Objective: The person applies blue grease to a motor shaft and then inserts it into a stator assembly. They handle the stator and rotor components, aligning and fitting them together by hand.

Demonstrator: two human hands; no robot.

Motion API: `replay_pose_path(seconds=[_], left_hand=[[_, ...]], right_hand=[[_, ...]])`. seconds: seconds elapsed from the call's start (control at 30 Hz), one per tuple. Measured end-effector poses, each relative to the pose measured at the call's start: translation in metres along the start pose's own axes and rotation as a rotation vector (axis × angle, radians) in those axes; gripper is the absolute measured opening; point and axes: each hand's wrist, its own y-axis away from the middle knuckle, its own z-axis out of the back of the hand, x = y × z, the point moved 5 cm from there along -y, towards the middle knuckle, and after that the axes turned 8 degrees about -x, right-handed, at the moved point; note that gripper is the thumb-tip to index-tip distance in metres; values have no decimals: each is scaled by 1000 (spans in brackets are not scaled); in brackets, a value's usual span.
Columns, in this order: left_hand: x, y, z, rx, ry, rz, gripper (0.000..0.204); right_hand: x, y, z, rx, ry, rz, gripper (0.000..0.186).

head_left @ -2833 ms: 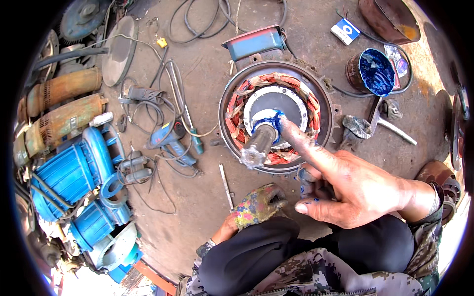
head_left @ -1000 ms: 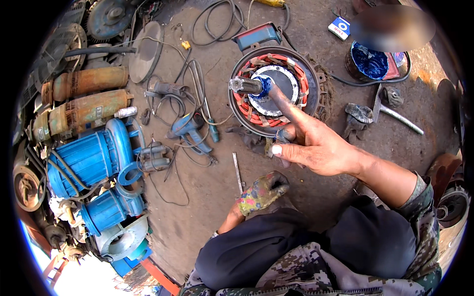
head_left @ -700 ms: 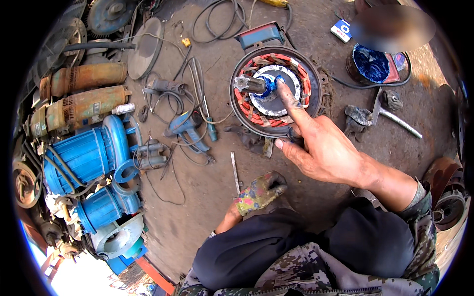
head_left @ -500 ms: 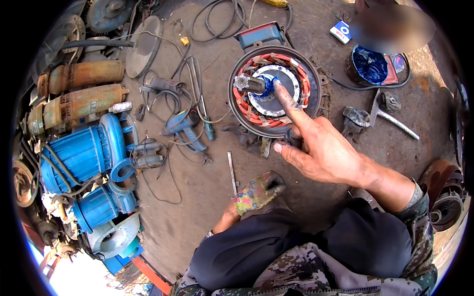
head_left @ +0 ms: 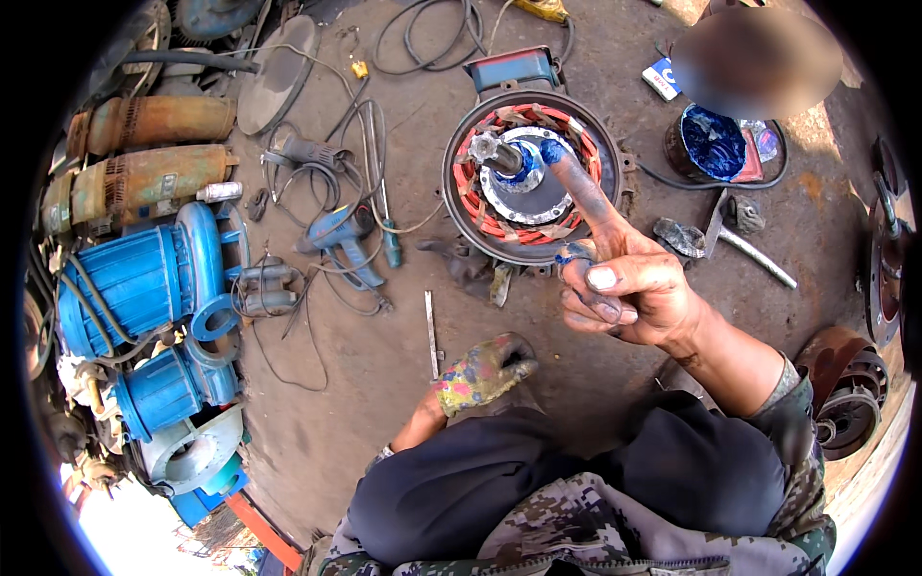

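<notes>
An opened electric motor (head_left: 448,192) sits on the ground ahead of me, with red-wrapped windings (head_left: 465,206) round a whitish ring cover (head_left: 526,213). Its toothed shaft (head_left: 492,151) stands up from the middle, blue grease (head_left: 527,171) around its base. My right hand (head_left: 639,288) reaches over the motor's near right side. Its index finger stretches out, tip coated in blue grease, over the ring's upper right edge; whether it touches cannot be told. The other fingers curl inward, holding nothing visible. My left hand (head_left: 487,370), in a flowered glove, rests by my knee, loosely curled with a gap and nothing visible in it.
Right of the motor are a tub of blue grease (head_left: 713,144), a hammer (head_left: 754,252) and dirty rags (head_left: 680,236). Leftward lie a blue heat gun (head_left: 341,245), a screwdriver (head_left: 392,248), tangled cables and blue pumps (head_left: 130,298). A metal strip (head_left: 431,336) lies near my left hand.
My right hand has turned over from back-up to fingers and thumb showing. Its index fingertip has shifted slightly away from the shaft. My left hand stays by the knee; the view has shifted slightly.
</notes>
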Motion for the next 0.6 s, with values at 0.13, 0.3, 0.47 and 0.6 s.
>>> replay_pose_path(seconds=[0.13, 0.3, 0.47, 0.6], left_hand=[[2, 0, -1, -3, -3, -41, 34], [11, 0, -1, -29, -67, -56, 19], [4, 0, -1, -11, -33, -42, 19], [7, 0, 0, -13, -46, -38, 36]], right_hand=[[2, 1, -3, 2, -56, -6, 96], [1, 0, -3, -75, 51, -10, 96], [0, 0, 1, -226, 383, 37, 96], [3, -1, -4, -287, 559, 42, 97]])
